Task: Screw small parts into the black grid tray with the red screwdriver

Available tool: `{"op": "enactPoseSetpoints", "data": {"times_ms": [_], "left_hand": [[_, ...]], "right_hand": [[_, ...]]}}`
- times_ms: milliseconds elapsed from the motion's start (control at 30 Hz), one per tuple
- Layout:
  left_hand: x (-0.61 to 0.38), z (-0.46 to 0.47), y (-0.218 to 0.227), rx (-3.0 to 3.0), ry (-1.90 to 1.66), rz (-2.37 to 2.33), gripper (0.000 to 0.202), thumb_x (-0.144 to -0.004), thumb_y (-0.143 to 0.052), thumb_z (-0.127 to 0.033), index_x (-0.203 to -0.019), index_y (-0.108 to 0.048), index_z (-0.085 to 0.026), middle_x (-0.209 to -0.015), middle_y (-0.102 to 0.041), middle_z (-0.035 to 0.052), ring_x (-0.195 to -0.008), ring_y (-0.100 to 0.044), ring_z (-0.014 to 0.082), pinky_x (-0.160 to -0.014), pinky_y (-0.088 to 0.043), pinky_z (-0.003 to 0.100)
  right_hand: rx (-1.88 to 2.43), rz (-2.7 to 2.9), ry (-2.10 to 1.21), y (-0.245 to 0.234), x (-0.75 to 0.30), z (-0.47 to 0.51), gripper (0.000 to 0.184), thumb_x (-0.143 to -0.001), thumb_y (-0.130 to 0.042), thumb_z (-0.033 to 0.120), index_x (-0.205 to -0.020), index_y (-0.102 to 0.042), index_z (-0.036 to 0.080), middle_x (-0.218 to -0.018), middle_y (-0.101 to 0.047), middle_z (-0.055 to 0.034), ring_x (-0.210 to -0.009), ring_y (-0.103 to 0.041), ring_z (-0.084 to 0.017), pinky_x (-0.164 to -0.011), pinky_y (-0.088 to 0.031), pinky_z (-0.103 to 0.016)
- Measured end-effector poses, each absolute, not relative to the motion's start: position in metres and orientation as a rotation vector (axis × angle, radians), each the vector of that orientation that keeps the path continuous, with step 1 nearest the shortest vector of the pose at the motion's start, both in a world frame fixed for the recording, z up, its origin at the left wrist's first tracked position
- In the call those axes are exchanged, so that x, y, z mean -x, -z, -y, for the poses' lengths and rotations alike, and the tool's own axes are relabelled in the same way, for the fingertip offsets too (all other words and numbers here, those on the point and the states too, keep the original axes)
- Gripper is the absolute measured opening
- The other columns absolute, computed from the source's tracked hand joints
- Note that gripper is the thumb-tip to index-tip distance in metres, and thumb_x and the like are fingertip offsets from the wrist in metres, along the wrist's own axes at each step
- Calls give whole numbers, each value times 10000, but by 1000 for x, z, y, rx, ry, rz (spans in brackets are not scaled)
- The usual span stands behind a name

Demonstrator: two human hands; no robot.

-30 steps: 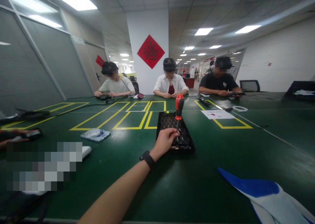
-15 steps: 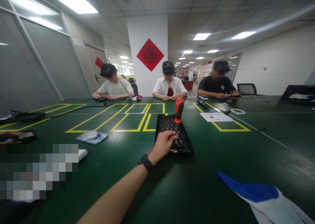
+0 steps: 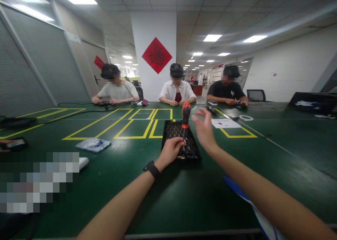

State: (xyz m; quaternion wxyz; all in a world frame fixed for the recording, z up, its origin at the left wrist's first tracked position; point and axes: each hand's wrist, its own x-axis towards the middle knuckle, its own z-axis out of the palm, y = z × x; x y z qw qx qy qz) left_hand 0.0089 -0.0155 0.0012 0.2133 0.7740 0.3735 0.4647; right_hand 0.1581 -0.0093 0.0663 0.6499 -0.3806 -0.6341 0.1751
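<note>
A screwdriver point(image 3: 186, 115) with a red and black handle stands nearly upright over a black plastic tray-like panel point(image 3: 195, 149). My left hand point(image 3: 172, 149), with a dark watch on its wrist, pinches the thin shaft low down, near the panel. My right hand point(image 3: 205, 130) is raised just right of the handle, apart from it, with its fingers spread and nothing in them. The panel lies flat on the green table, its inside showing a patterned surface. The screwdriver's tip is hidden behind my left fingers.
A flat plastic packet point(image 3: 93, 144) lies to the left. At right are a white paper sheet point(image 3: 226, 123), a white ring point(image 3: 245, 118) and a blue-white cloth item point(image 3: 238, 187) under my right forearm. Yellow tape point(image 3: 89, 124) marks the table. Several people sit around it.
My right hand has come into view from the right and reached up beside the screwdriver handle. My left hand keeps its pinch on the shaft. The whole view has shifted slightly.
</note>
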Motion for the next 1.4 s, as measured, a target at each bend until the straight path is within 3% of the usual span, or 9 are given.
{"op": "enactPoseSetpoints", "data": {"times_ms": [133,267,400,600,767,1000,1267,1400], "left_hand": [[-10,15,-1,-2196,-1226,-1036,177,-827,-472,-186,-763,-628,-134,-742,-650,29,-687,-571,133,-664,-417,218],[-11,16,-1,-2203,-1198,-1043,173,-815,-479,-183,-770,-637,-128,-767,-656,42,-712,-574,144,-701,-419,235],[-12,17,-4,-2194,-1145,-987,201,-820,-472,-195,-830,-662,-131,-802,-671,39,-739,-581,147,-718,-423,243],[-13,16,-5,-2112,-1104,-1028,160,-763,-581,-266,-802,-649,-126,-727,-655,21,-623,-545,114,-601,-402,209],[-13,15,-4,-2103,-1099,-1065,181,-724,-632,-304,-747,-634,-125,-631,-603,-5,-547,-483,91,-532,-349,189],[-11,20,-5,-2184,-1081,-986,221,-804,-508,-264,-709,-642,-116,-666,-629,19,-623,-532,118,-621,-396,214],[-11,17,-2,-2058,-1140,-1075,268,-735,-600,-388,-717,-630,-122,-619,-609,2,-539,-494,94,-532,-369,201],[-11,14,1,-1998,-1174,-1084,295,-646,-684,-407,-691,-605,-126,-583,-574,-20,-531,-484,88,-516,-369,193]], "right_hand": [[805,1588,-758,-32,-145,12,391,-820,-480,427,-1148,-458,215,-914,-609,-32,-707,-567,-123,-599,-487,-260],[693,1564,-938,-15,-148,11,394,-842,-431,451,-1147,-486,208,-857,-631,-22,-459,-444,-52,-440,-405,-204],[672,1560,-1004,-17,-160,11,353,-820,-486,437,-1033,-586,173,-832,-640,-37,-479,-480,-57,-454,-408,-205],[716,1466,-1014,-14,-166,8,306,-769,-576,414,-911,-642,152,-715,-642,-23,-491,-515,-75,-503,-436,-229],[749,1384,-1046,-11,-165,7,294,-737,-629,373,-912,-637,137,-713,-652,-35,-510,-531,-85,-518,-452,-234],[687,1542,-936,-9,-162,14,331,-814,-517,379,-1063,-582,171,-832,-641,-38,-546,-540,-85,-549,-486,-252],[726,1504,-868,-8,-160,16,226,-765,-587,339,-915,-583,170,-789,-639,-35,-716,-611,-137,-667,-504,-273],[702,1457,-912,-8,-160,16,222,-751,-602,343,-892,-562,177,-744,-624,-17,-662,-608,-128,-598,-502,-257]]}}
